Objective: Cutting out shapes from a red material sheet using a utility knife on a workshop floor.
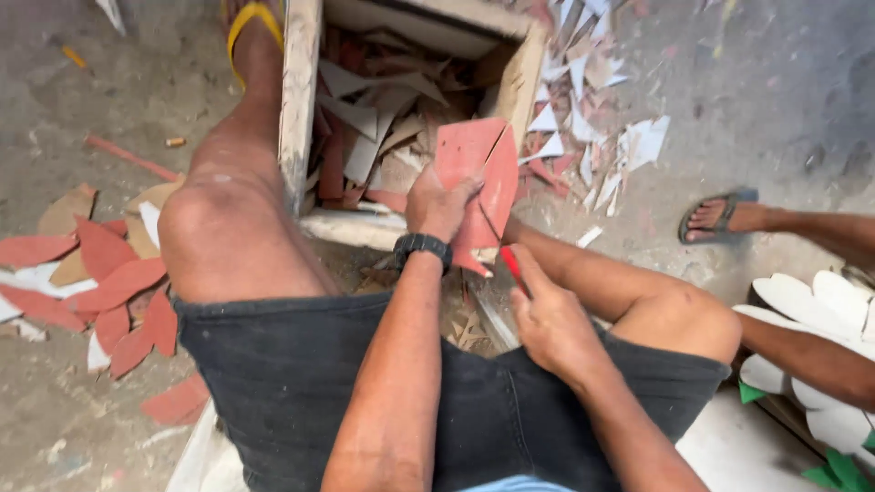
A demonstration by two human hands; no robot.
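While left hand (439, 206) grips red sheet (474, 187), right hand (549, 321) cuts below.

Single view, head-worn camera, looking steeply down and forward over the wearer's own lap, close in. Wooden box (301, 100) stands at top centre, concrete floor (775, 82) on both sides. No second view to compare.

Rough craft workshop, concrete floor (756, 73). Wooden scrap box (301, 100) at 12 o'clock. Red cut-outs (100, 282) piled at 9 o'clock.
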